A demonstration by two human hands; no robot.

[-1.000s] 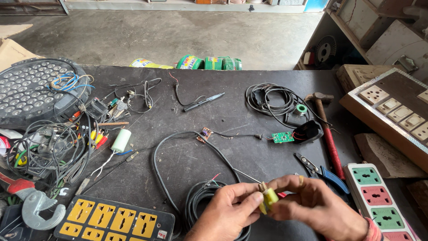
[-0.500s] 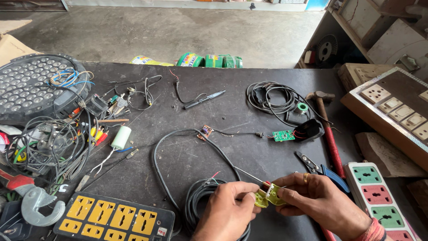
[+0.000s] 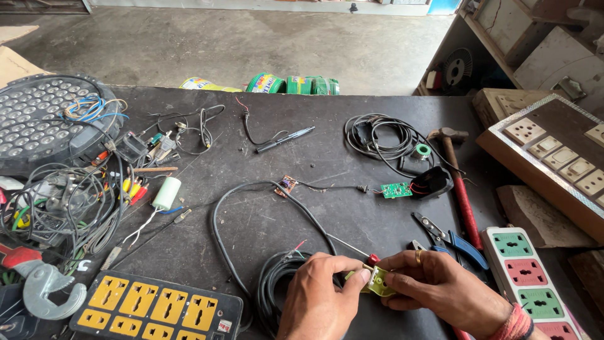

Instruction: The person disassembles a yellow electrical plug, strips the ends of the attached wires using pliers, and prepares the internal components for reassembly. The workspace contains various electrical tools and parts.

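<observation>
Both hands pinch that yellow-green plug (image 3: 377, 281) just beside the black cable coil (image 3: 277, 286); left hand (image 3: 318, 296) steadies, right hand (image 3: 434, 289) should go gently.

View, single: head-worn camera, set above the near edge of the dark bench (image 3: 352, 157), looking down and forward across it. Range: close at the bottom edge, where the left hand (image 3: 318, 302) and right hand (image 3: 440, 289) sit; farther toward the concrete floor (image 3: 251, 44) at the top. Framing: bench fills most of the width, shelving (image 3: 535, 38) at upper right.
</observation>
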